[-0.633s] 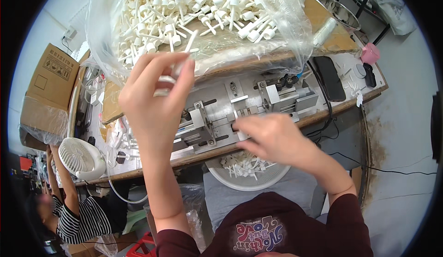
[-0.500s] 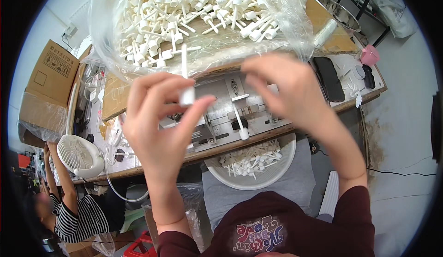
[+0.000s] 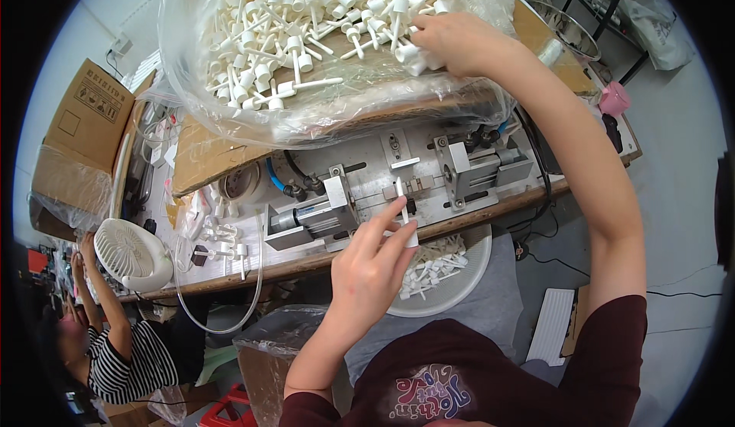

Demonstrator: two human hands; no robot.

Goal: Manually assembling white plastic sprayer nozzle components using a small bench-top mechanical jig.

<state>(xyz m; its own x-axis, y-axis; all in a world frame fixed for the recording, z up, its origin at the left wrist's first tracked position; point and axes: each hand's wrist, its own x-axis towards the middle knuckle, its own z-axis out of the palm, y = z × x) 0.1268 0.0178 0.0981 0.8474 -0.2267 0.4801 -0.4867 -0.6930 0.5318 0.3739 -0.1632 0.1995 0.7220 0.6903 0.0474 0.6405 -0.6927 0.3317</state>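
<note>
My left hand (image 3: 367,270) is closed with its fingertips around a white plastic capped stem (image 3: 403,201), its thin end pointing away from me. That piece sits at the middle of a metal fixture (image 3: 396,147), whose two cylinder clamps (image 3: 325,209) face each other from left and right. Farther off, my right hand (image 3: 459,42) reaches into the right side of a heap of similar white capped stems (image 3: 295,48) in a clear plastic bag. Its fingers are curled down among the pieces, and what they grip is hidden.
A pale basin (image 3: 478,274) with many white pieces rests on my lap below the table edge. At left are a white fan (image 3: 134,255), loose white parts (image 3: 222,243) and a looping clear tube (image 3: 256,274). Another person in a striped shirt (image 3: 130,358) works beyond.
My right hand has moved from above the fixture, away from me, into the heap. My left hand, which held a white capped stem upright, has come down and right to the fixture's middle.
</note>
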